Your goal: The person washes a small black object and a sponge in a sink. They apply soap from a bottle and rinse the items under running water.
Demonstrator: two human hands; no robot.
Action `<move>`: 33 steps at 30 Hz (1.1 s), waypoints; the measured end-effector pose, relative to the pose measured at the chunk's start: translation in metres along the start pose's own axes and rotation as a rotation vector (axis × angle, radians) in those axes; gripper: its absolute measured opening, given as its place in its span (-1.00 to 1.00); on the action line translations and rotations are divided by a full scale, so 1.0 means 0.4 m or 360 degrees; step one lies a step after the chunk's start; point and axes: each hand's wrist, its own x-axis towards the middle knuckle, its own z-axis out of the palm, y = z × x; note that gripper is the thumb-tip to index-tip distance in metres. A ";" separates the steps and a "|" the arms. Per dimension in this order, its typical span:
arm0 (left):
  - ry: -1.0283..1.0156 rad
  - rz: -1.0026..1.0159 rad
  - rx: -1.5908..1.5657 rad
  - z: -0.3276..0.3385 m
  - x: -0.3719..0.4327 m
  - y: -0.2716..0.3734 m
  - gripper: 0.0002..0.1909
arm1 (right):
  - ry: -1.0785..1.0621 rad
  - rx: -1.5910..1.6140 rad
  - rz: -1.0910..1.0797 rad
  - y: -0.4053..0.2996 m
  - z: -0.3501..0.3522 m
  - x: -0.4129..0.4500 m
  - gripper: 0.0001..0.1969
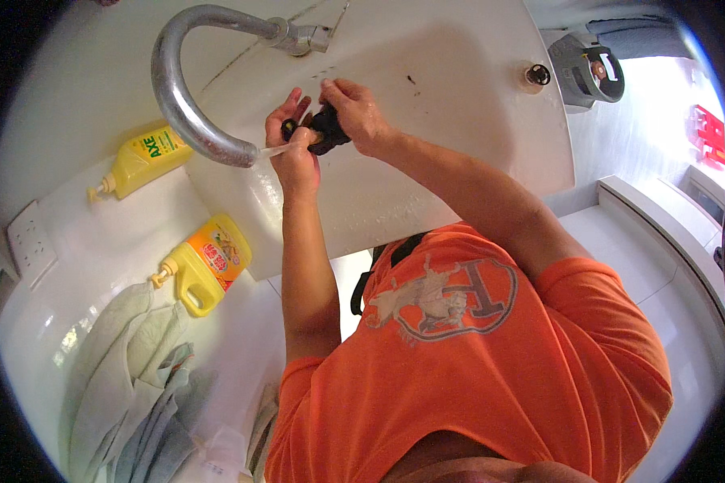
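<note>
Water from a curved metal faucet (175, 78) streams onto my left hand (299, 151). That hand holds one side of a small wet black object (331, 130), with some fingers raised and spread. My right hand (362, 115) grips the object's other side from the upper right. A dark round piece (288, 128) shows at the left fingers; whether it belongs to the same object I cannot tell. The fingers hide much of the black object, so its exact kind is unclear. Both hands are above a white sink surface (399, 175) dotted with water drops.
A yellow AXE pump bottle (148, 160) and a yellow pump jug (211, 262) lie left of the sink in view. Towels (127, 356) hang below them. A small black-capped bottle (536, 75) stands at the right edge, near a grey container (580, 72). Dark specks (411, 79) dot the surface.
</note>
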 end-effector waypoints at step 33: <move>-0.0610 -0.0281 0.0043 0.370 0.126 0.006 -0.68 | -0.1248 -0.0739 0.0446 -0.391 -0.286 0.023 -0.85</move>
